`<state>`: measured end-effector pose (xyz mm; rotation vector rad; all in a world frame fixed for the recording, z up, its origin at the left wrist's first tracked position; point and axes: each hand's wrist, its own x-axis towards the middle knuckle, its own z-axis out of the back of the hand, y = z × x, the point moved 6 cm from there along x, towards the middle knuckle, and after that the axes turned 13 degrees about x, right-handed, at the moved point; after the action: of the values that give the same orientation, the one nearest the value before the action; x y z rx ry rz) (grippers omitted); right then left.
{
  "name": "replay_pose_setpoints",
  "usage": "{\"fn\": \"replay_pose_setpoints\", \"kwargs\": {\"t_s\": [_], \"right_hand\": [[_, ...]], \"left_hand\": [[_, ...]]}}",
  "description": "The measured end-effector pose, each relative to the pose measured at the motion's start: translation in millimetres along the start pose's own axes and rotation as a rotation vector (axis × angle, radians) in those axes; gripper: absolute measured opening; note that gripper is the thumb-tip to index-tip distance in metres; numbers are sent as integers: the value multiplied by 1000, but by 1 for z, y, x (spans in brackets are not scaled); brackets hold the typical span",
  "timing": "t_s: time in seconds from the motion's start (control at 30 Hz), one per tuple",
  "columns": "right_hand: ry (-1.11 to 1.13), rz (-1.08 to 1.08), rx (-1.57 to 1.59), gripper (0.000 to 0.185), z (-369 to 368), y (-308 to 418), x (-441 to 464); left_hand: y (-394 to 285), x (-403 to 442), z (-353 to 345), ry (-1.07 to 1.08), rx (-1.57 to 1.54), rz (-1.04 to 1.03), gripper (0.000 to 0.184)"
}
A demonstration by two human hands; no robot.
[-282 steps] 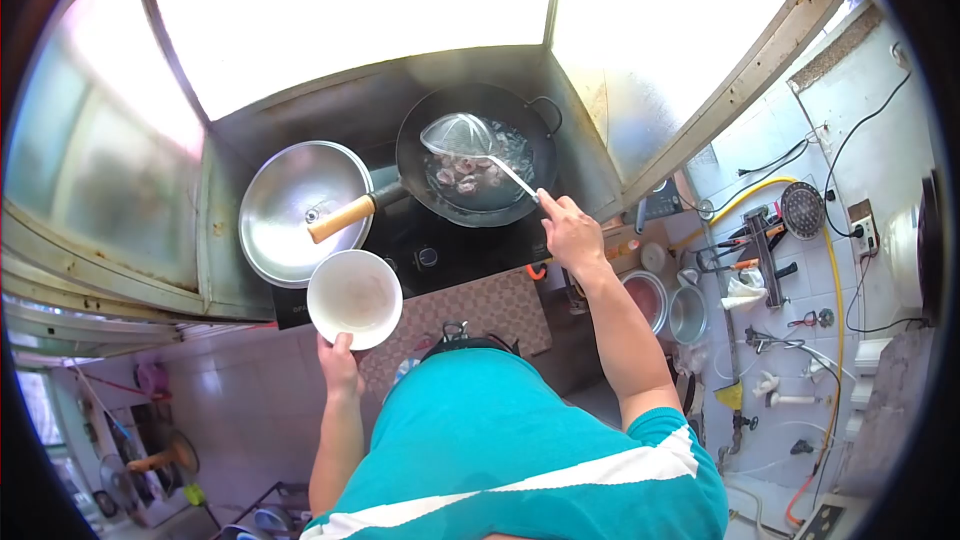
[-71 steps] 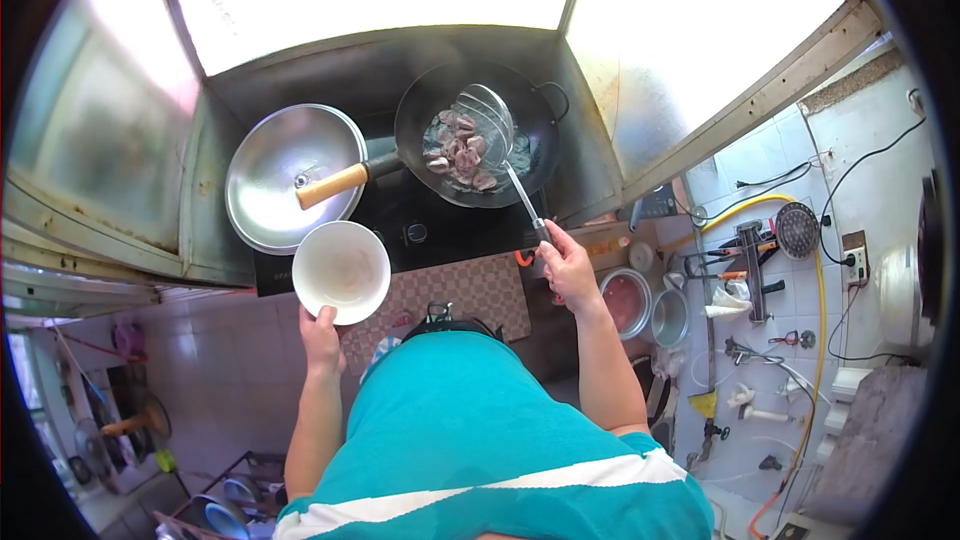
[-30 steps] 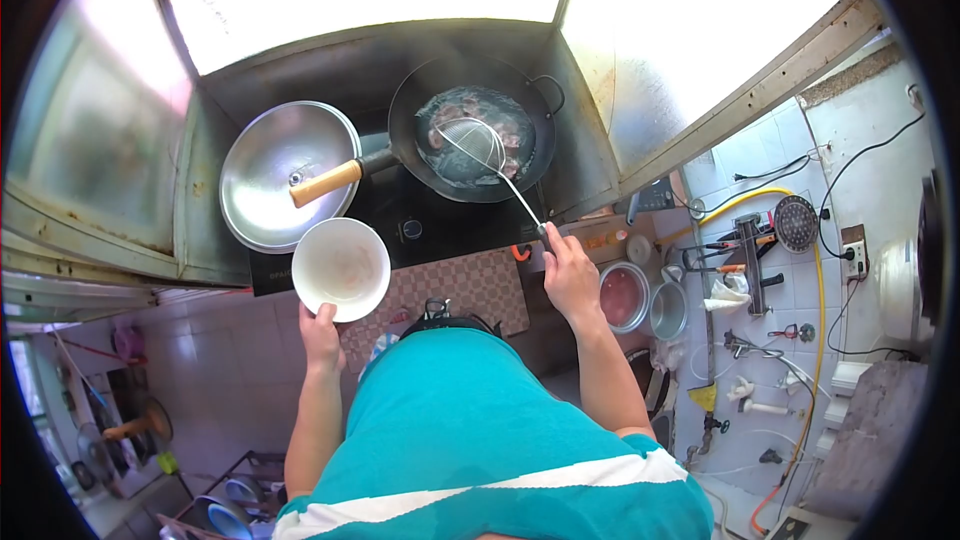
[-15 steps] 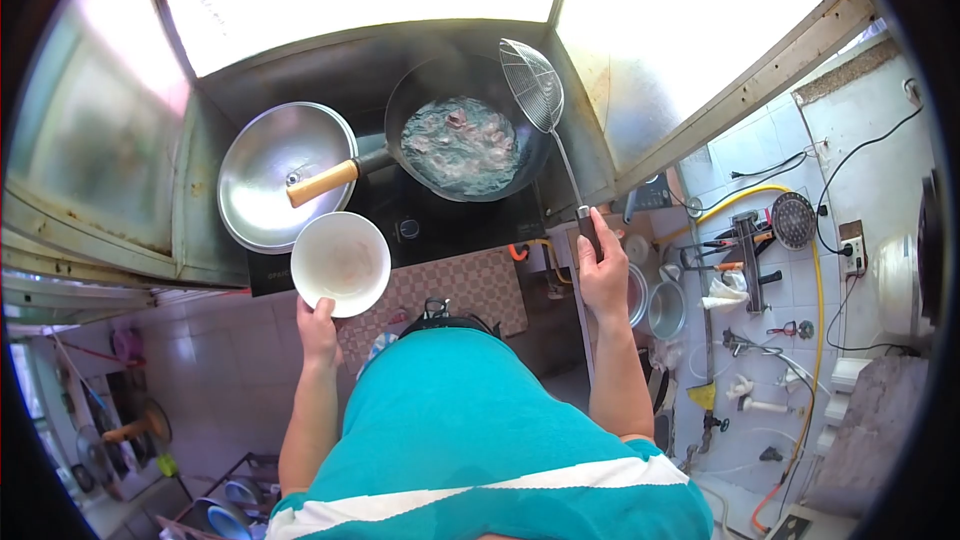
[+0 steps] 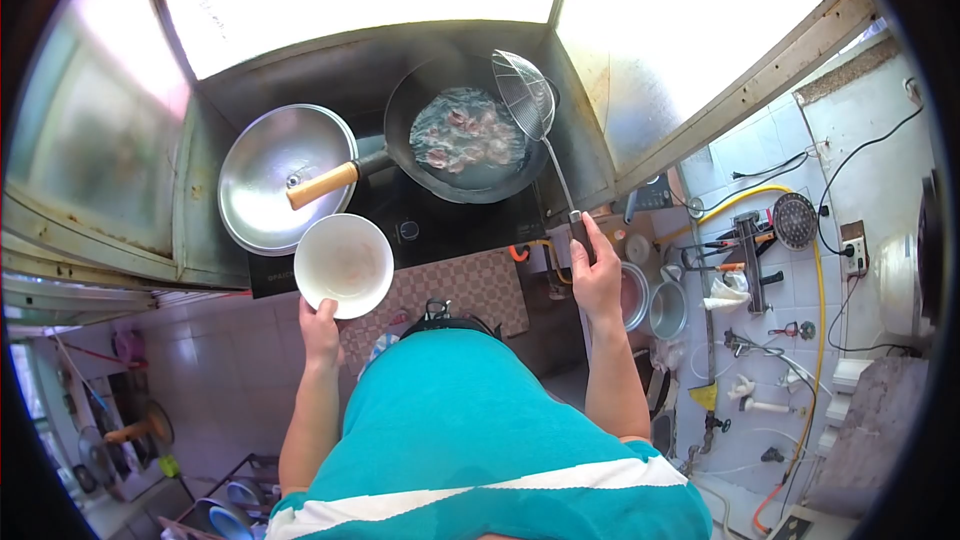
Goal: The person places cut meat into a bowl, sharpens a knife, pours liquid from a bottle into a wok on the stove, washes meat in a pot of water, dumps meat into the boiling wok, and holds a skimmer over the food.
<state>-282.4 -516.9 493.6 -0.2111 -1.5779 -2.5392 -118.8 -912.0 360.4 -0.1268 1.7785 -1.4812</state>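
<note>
My left hand (image 5: 320, 330) grips the rim of a white bowl (image 5: 343, 266), which appears to hold nothing and hangs just in front of the stove. My right hand (image 5: 592, 262) is closed round the dark handle of a wire strainer (image 5: 524, 95). The strainer's basket is raised over the right side of a dark wok (image 5: 400, 130). Inside the wok, pieces of meat (image 5: 470, 135) lie in bubbling water. The wok's wooden handle (image 5: 323, 184) points left, over a round metal lid (image 5: 262, 155).
The black stove top (image 5: 450, 232) lies under the wok. Metal side panels and bright windows enclose it. To the right stand metal bowls (image 5: 667, 310), with a yellow hose (image 5: 738, 202) and hanging tools beyond. A checkered mat (image 5: 460, 290) is in front.
The strainer has left the water and risen to the wok's right side, then shifted slightly left. The meat, earlier gathered in a heap, is now spread in bubbling water. My left hand keeps the bowl nearly still.
</note>
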Motion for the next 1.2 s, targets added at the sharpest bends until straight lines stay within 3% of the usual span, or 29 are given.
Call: {"fn": "replay_pose_setpoints", "kwargs": {"t_s": [0.97,1.2], "right_hand": [[-5,-28,50,41,-9,2,0],[-15,43,-5,40,-12,9,0]], "left_hand": [[2,5,5,-10,-13,-70,50],[-5,1,1,-6,-33,6,51]]}}
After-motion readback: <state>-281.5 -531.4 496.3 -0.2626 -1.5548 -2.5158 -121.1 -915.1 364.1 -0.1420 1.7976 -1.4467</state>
